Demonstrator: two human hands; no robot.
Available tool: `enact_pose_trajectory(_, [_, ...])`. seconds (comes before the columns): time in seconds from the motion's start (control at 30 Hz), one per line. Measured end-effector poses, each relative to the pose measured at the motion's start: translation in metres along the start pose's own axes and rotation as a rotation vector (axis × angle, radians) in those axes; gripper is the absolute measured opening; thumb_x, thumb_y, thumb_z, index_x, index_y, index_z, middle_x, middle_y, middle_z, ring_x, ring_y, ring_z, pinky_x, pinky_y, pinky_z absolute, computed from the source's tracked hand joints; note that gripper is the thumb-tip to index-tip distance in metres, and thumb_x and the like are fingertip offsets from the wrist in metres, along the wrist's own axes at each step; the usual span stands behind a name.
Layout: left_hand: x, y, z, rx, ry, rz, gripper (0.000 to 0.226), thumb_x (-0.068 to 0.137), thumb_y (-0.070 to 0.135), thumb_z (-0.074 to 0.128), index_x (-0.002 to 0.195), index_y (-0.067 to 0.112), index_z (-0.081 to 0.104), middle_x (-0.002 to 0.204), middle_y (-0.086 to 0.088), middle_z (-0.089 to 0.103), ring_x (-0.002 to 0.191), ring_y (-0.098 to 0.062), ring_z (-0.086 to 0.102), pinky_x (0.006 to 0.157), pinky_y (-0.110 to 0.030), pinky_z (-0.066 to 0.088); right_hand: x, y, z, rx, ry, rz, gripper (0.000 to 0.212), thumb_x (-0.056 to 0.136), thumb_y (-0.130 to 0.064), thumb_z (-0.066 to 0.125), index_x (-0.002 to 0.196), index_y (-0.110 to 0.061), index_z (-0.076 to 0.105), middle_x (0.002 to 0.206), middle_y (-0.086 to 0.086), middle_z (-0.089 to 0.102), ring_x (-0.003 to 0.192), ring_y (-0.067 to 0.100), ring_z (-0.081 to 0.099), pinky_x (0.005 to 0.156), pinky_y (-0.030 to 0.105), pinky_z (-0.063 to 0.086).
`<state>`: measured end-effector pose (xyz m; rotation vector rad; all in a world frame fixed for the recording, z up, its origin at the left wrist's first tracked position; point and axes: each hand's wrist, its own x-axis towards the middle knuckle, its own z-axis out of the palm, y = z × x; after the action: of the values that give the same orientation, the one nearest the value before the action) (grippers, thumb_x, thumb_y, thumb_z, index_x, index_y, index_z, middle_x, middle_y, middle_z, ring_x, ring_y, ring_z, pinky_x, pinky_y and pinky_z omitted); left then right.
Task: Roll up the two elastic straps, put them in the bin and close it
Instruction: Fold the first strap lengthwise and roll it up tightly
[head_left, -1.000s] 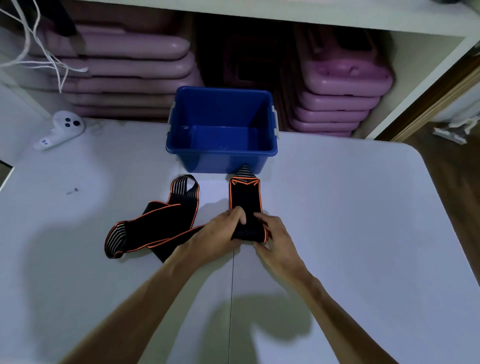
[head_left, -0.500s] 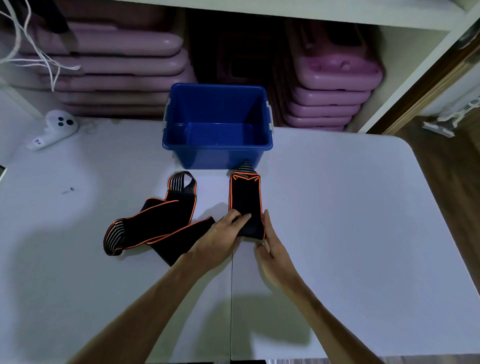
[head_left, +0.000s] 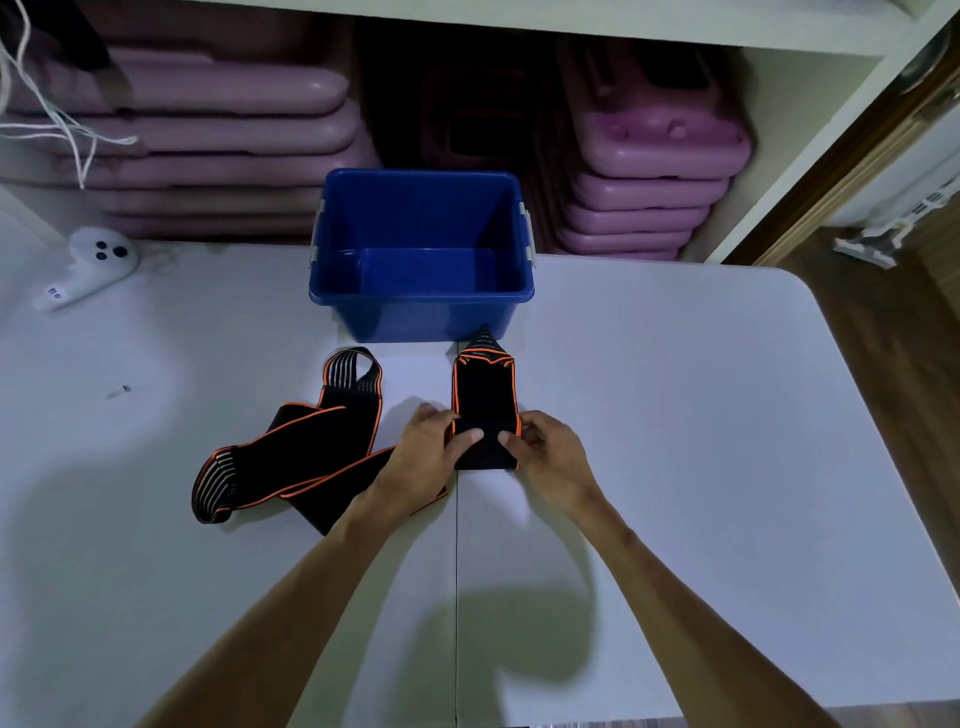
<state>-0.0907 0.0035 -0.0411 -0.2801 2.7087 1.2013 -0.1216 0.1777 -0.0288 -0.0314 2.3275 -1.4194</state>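
Note:
A black elastic strap with orange edging (head_left: 484, 397) lies stretched from my hands toward the open blue bin (head_left: 422, 306). Its near end is wound into a small roll. My left hand (head_left: 423, 460) grips the roll's left side with the thumb on top. My right hand (head_left: 550, 454) grips its right side the same way. The second strap (head_left: 291, 457) lies loose and crumpled on the white table (head_left: 675, 441) to the left, partly under my left wrist. The bin holds nothing and no lid is in view.
A white controller (head_left: 85, 267) lies at the table's far left, with a small screw-like bit (head_left: 118, 391) nearer. Stacked purple plastic pieces (head_left: 649, 171) fill the shelf behind the bin. The table's right edge drops to a wooden floor (head_left: 914, 322).
Both hands have turned the roll forward, so the flat length of strap toward the bin is shorter. The thumbs now sit on top of the roll. The other strap has not moved.

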Motion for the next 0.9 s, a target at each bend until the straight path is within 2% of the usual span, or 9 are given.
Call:
enact_pose_trajectory(0.13, [0.003, 0.003, -0.001, -0.041, 0.112, 0.022, 0.034, 0.086, 0.031, 0.067, 0.109, 0.012, 0.05, 0.089, -0.008, 0.061, 0.082, -0.027, 0.06, 0.073, -0.037, 0.049, 0.008, -0.001, 0.001, 0.026, 0.024, -0.033, 0.026, 0.091, -0.015, 0.064, 0.111, -0.029, 0.053, 0.074, 0.024, 0.064, 0.065, 0.029, 0.062, 0.06, 0.027, 0.053])
enact_pose_trajectory(0.3, [-0.001, 0.005, -0.006, 0.022, 0.125, 0.26, 0.017, 0.088, 0.026, 0.065, 0.094, 0.013, 0.058, 0.094, -0.002, 0.051, 0.075, -0.016, 0.053, 0.072, -0.031, 0.046, 0.006, 0.011, 0.005, -0.006, 0.049, -0.144, 0.023, 0.094, -0.015, 0.059, 0.105, -0.035, 0.062, 0.074, 0.024, 0.057, 0.06, 0.027, 0.049, 0.059, 0.033, 0.048])
enact_pose_trajectory(0.4, [-0.007, 0.0, -0.012, 0.059, -0.021, 0.336, 0.028, 0.087, 0.035, 0.066, 0.106, 0.015, 0.059, 0.11, 0.002, 0.055, 0.094, -0.01, 0.053, 0.084, -0.024, 0.043, 0.003, 0.016, 0.0, -0.011, 0.047, -0.173, 0.024, 0.094, -0.014, 0.06, 0.106, -0.034, 0.065, 0.074, 0.02, 0.056, 0.061, 0.014, 0.046, 0.06, 0.029, 0.046])
enact_pose_trajectory(0.5, [-0.013, -0.005, -0.014, 0.186, -0.118, 0.35, 0.047, 0.08, 0.031, 0.072, 0.121, 0.019, 0.051, 0.133, 0.002, 0.049, 0.12, -0.015, 0.051, 0.098, -0.026, 0.042, 0.001, 0.017, -0.007, 0.032, 0.005, -0.165, 0.024, 0.095, -0.012, 0.06, 0.106, -0.032, 0.066, 0.079, 0.022, 0.058, 0.067, 0.017, 0.051, 0.063, 0.034, 0.052])
enact_pose_trajectory(0.6, [-0.014, -0.004, -0.013, 0.318, -0.07, 0.352, 0.051, 0.079, 0.032, 0.072, 0.123, 0.02, 0.05, 0.136, 0.002, 0.051, 0.121, -0.019, 0.051, 0.094, -0.036, 0.047, 0.005, 0.016, -0.007, 0.025, 0.019, -0.153, 0.022, 0.095, -0.012, 0.061, 0.109, -0.027, 0.067, 0.082, 0.013, 0.062, 0.066, 0.006, 0.054, 0.059, 0.014, 0.047])
enact_pose_trajectory(0.67, [-0.012, -0.002, -0.014, 0.41, -0.051, 0.357, 0.051, 0.078, 0.037, 0.07, 0.123, 0.022, 0.049, 0.135, 0.004, 0.053, 0.121, -0.018, 0.05, 0.091, -0.037, 0.048, 0.004, 0.013, -0.007, -0.005, 0.005, -0.12, 0.025, 0.091, -0.017, 0.067, 0.115, -0.025, 0.067, 0.097, 0.004, 0.064, 0.073, 0.004, 0.059, 0.064, 0.006, 0.045])
enact_pose_trajectory(0.77, [-0.006, 0.002, -0.016, 0.504, -0.017, 0.401, 0.042, 0.084, 0.042, 0.058, 0.119, 0.021, 0.051, 0.128, 0.003, 0.057, 0.117, -0.02, 0.051, 0.085, -0.038, 0.051, 0.006, 0.023, -0.015, -0.22, -0.098, -0.201, 0.058, 0.076, -0.034, 0.08, 0.129, -0.028, 0.058, 0.124, -0.009, 0.046, 0.103, 0.001, 0.054, 0.088, 0.011, 0.042])
enact_pose_trajectory(0.83, [-0.003, 0.006, -0.017, 0.523, -0.034, 0.411, 0.04, 0.088, 0.04, 0.047, 0.122, 0.02, 0.052, 0.129, 0.003, 0.054, 0.12, -0.019, 0.047, 0.088, -0.038, 0.051, 0.013, 0.03, -0.023, -0.44, -0.149, -0.327, 0.066, 0.077, -0.045, 0.075, 0.136, -0.026, 0.053, 0.135, -0.009, 0.038, 0.117, 0.007, 0.043, 0.1, 0.016, 0.033])
enact_pose_trajectory(0.9, [0.001, 0.009, -0.021, 0.494, -0.082, 0.384, 0.039, 0.092, 0.037, 0.048, 0.127, 0.02, 0.05, 0.13, 0.003, 0.047, 0.122, -0.017, 0.041, 0.094, -0.037, 0.047, 0.019, 0.025, -0.03, -0.503, -0.175, -0.382, 0.057, 0.084, -0.05, 0.063, 0.134, -0.023, 0.055, 0.129, -0.007, 0.048, 0.114, 0.012, 0.045, 0.099, 0.02, 0.034])
